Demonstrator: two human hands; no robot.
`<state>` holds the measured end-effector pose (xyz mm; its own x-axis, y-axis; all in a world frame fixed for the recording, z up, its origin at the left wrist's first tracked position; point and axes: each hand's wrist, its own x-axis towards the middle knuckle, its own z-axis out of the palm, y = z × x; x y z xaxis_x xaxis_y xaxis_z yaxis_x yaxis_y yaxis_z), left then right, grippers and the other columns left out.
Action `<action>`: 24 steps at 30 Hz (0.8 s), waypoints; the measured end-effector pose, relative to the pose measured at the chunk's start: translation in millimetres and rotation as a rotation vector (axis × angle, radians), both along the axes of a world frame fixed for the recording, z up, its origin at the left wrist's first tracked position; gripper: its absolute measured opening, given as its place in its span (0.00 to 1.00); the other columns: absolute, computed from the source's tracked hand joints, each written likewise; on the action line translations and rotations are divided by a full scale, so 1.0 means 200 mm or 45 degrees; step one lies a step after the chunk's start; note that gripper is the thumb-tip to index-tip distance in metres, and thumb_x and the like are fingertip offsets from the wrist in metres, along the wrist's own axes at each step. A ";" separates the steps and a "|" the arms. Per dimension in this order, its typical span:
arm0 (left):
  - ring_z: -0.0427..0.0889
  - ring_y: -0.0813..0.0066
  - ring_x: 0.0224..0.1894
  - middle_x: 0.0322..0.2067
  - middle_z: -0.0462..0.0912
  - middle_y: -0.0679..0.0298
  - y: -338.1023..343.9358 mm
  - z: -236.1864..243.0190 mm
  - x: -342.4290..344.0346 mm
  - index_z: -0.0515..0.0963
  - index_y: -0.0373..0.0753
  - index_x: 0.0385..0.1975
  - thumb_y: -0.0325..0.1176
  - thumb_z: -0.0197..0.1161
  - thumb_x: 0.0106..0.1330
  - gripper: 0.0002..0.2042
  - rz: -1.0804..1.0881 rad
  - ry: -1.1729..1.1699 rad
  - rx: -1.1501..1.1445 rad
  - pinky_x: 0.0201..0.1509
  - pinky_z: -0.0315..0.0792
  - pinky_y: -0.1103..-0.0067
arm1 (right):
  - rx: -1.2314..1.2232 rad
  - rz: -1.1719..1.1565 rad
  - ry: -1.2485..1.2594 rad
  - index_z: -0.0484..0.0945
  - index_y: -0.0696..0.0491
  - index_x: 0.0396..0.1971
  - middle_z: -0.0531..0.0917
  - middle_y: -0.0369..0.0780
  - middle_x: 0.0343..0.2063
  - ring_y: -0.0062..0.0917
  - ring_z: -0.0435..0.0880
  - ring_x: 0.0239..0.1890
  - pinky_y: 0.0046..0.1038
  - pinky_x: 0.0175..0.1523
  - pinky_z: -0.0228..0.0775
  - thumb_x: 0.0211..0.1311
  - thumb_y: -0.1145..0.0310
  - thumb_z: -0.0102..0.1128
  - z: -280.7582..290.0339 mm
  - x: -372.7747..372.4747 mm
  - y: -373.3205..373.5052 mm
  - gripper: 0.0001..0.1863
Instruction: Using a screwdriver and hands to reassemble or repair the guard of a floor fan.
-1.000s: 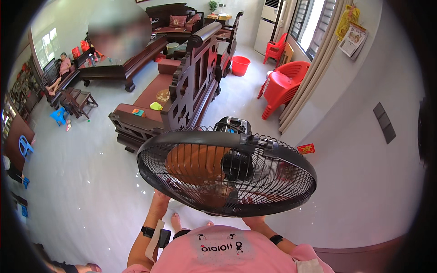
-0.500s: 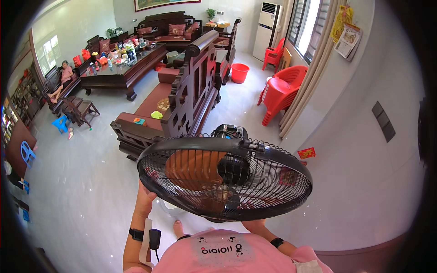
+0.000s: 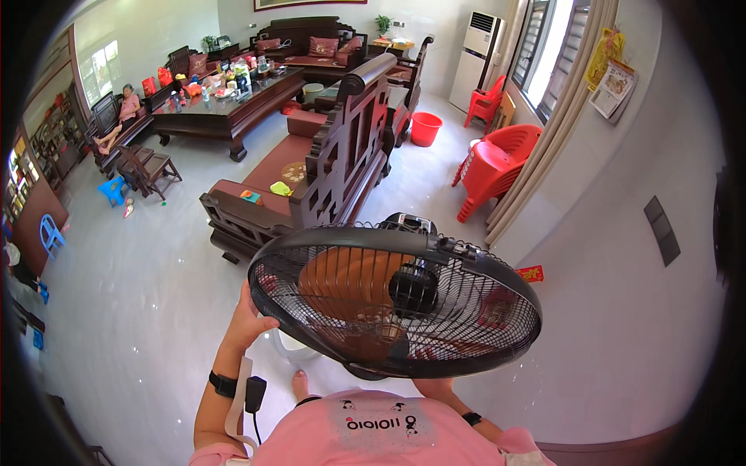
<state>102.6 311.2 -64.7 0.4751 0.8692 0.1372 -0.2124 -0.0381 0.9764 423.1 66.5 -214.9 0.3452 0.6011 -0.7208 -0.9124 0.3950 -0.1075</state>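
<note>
A large electric fan [image 3: 413, 289] with a black wire cage and brown blades [image 3: 342, 283] is tilted in front of my body. My left hand [image 3: 247, 320] grips the left side of its rim, the thumb on the near side and the fingers partly behind the cage. Under the near right edge, my right hand [image 3: 434, 387] touches the fan; its fingers are hidden by the rim. A pale curved piece [image 3: 294, 348] shows below the cage, beside my bare foot [image 3: 300, 384]. The blades look still.
Past the fan stands a dark carved wooden sofa [image 3: 252, 210]. Stacked red plastic chairs [image 3: 497, 163] and a red bucket [image 3: 426, 129] are at the right. A long loaded table [image 3: 233, 116] lies farther back, and a person [image 3: 128, 109] sits at the far left.
The view has shifted, so the room appears a little farther right. My left hand has moved slightly up along the fan's rim, and its thumb now shows more clearly.
</note>
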 end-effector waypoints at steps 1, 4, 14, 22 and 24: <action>0.63 0.66 0.65 0.62 0.64 0.60 0.00 0.01 0.00 0.50 0.38 0.68 0.49 0.84 0.32 0.61 -0.017 0.042 0.000 0.69 0.57 0.72 | -0.002 0.009 -0.003 0.73 0.55 0.40 0.76 0.45 0.40 0.38 0.74 0.47 0.47 0.62 0.60 0.61 0.31 0.34 -0.01 0.01 -0.01 0.38; 0.62 0.67 0.66 0.62 0.63 0.60 0.01 0.07 -0.01 0.49 0.37 0.69 0.49 0.84 0.32 0.62 -0.029 0.077 0.020 0.70 0.55 0.71 | 0.082 0.021 0.058 0.68 0.53 0.52 0.70 0.42 0.52 0.36 0.65 0.59 0.47 0.67 0.52 0.59 0.30 0.38 -0.02 0.01 -0.02 0.40; 0.64 0.66 0.64 0.61 0.66 0.58 0.02 0.30 0.06 0.52 0.36 0.68 0.42 0.82 0.35 0.58 0.014 0.241 0.382 0.69 0.56 0.73 | 0.076 0.080 -0.026 0.68 0.53 0.49 0.69 0.45 0.52 0.41 0.65 0.58 0.49 0.68 0.50 0.64 0.34 0.32 -0.13 0.04 -0.05 0.35; 0.67 0.62 0.64 0.61 0.67 0.57 -0.02 0.48 0.10 0.58 0.38 0.66 0.42 0.83 0.33 0.55 0.077 0.400 0.681 0.67 0.59 0.72 | 0.036 0.053 -0.062 0.67 0.50 0.51 0.69 0.41 0.53 0.35 0.63 0.60 0.48 0.70 0.45 0.66 0.35 0.29 -0.16 0.05 -0.06 0.33; 0.67 0.61 0.64 0.60 0.67 0.56 -0.03 0.52 0.12 0.58 0.38 0.66 0.42 0.83 0.33 0.55 0.091 0.435 0.768 0.67 0.60 0.71 | 0.230 -0.025 0.147 0.62 0.44 0.64 0.66 0.39 0.62 0.36 0.58 0.68 0.58 0.70 0.41 0.62 0.30 0.29 -0.25 0.10 -0.08 0.40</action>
